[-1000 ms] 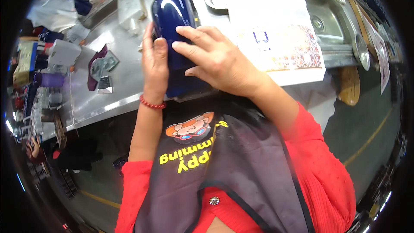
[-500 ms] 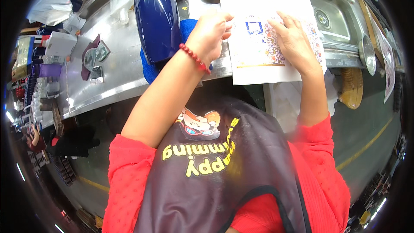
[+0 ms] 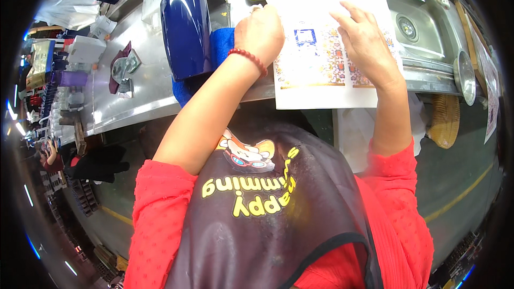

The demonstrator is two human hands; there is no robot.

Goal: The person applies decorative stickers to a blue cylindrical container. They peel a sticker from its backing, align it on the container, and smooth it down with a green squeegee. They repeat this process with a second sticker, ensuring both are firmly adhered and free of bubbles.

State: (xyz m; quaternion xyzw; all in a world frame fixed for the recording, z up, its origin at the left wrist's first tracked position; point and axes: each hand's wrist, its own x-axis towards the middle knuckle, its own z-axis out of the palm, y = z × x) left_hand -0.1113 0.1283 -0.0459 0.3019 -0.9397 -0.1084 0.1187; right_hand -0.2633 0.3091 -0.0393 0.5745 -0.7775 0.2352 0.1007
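A white printed sheet (image 3: 321, 98) with colourful floral patterns and a blue motif lies on the metal work surface in front of me. My left hand (image 3: 261, 32), wearing a red bead bracelet, is closed by the sheet's left edge. A small whitish bit shows at its fingertips, but I cannot make out what it is. Over the right part of the print, my right hand (image 3: 368, 48) has its fingers stretched out, holding nothing. A glossy dark blue vase (image 3: 186, 35) lies left of my left hand, on a blue cloth (image 3: 222, 43).
To the right is a metal sink (image 3: 423, 21) with a metal bowl (image 3: 465, 77) by its edge. Small dark and glassy pieces (image 3: 124, 69) lie on the metal table (image 3: 144, 93) at left. A white box (image 3: 85, 51) and a plastic bag (image 3: 69, 10) stand farther left.
My left hand has turned, its fingers now pointing away from me. My right hand has lifted its fingers a little from the print. The whole view has shifted slightly.
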